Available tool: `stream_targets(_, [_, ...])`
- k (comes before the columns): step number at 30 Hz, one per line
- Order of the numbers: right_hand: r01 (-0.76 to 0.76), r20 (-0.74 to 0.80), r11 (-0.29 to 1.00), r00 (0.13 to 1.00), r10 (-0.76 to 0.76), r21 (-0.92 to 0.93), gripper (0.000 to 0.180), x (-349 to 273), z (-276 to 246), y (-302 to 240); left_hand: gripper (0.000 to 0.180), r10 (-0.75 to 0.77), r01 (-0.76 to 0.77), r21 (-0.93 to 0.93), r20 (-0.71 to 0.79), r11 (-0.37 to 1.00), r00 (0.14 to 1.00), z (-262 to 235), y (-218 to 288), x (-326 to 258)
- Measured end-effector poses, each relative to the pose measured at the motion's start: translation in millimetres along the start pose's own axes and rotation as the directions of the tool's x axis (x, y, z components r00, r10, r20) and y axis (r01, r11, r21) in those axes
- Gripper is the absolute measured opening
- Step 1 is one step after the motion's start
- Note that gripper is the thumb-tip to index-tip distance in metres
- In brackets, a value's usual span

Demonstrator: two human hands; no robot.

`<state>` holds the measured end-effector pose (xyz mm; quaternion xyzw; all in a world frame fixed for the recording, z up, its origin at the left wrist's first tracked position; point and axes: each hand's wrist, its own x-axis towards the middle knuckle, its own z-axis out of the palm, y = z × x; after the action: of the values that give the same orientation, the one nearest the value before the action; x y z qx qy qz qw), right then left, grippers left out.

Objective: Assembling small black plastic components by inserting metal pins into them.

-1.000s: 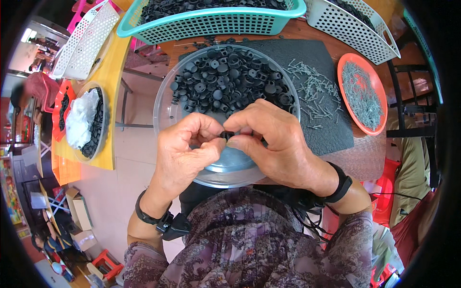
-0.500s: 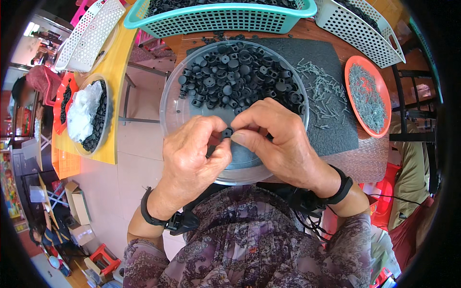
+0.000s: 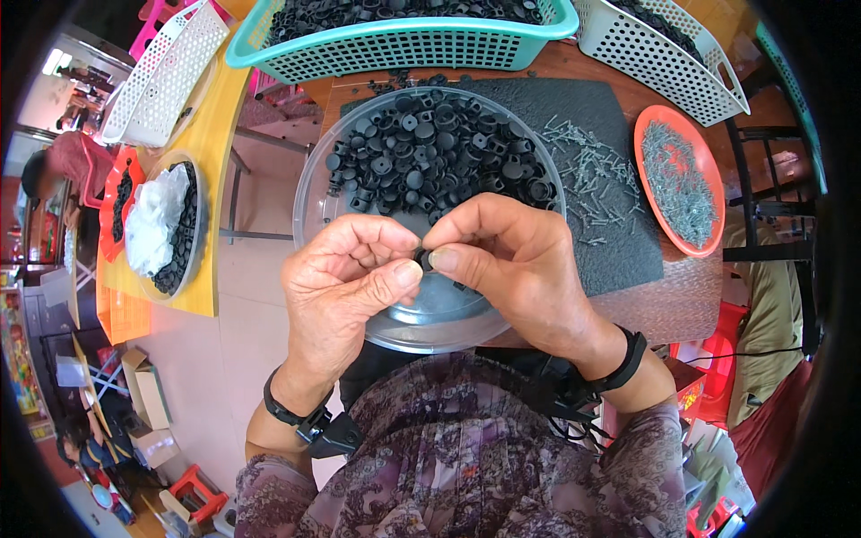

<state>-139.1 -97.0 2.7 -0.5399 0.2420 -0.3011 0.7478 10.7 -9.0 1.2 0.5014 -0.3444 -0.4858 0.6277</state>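
At centre of view: one small black part (image 3: pixel 424 257), pinched jointly by the left hand (image 3: pixel 339 285) and the right hand (image 3: pixel 518 262), over a clear tub (image 3: pixel 439 316). From it, at twelve o'clock: heaped black pieces (image 3: pixel 430 148) in the tub; farther, a teal basket (image 3: pixel 404 51). At two o'clock: metal pins (image 3: pixel 587 161), scattered on a dark mat (image 3: pixel 617 266).

The left forearm (image 3: pixel 279 437) and right forearm (image 3: pixel 644 396) angle inward from below, the left hand (image 3: pixel 334 291) and right hand (image 3: pixel 529 264) close together before the torso, thumbs and forefingers set in fingertip pinches (the right thumbnail faces upward), the other fingers curled in.
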Motion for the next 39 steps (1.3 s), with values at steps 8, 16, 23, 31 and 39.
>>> stream_targets(8, [0.24,-0.107,0.878,0.945,-0.309,-0.414,0.01,-5.7,2.9,7.9,0.019,-0.117,0.117,-0.024,0.002,0.993,0.993,8.7,0.9,-1.8])
stream_targets(16, [0.384,-0.052,0.647,0.835,-0.548,-0.658,0.016,-13.5,-6.8,3.5,0.017,-0.127,0.127,-0.058,0.003,0.99,0.992,8.0,2.2,-4.5])
stream_targets(23, [0.196,-0.002,0.235,0.764,-0.645,-0.952,0.016,-48.8,-90.2,-0.7,0.023,-0.092,0.091,-0.017,-0.035,0.996,0.995,4.7,3.4,-6.3])
stream_targets(31, [0.177,0.143,0.025,0.862,-0.487,-0.984,0.014,-54.0,-110.7,6.2,0.017,-0.099,0.094,-0.177,-0.02,0.98,0.995,13.2,3.0,-3.4])
stream_targets(39, [0.211,0.098,0.2,0.881,-0.463,-0.957,0.018,-46.7,-113.1,-3.2,0.017,-0.151,0.144,-0.193,-0.021,0.971,0.988,10.0,-0.9,-4.7])
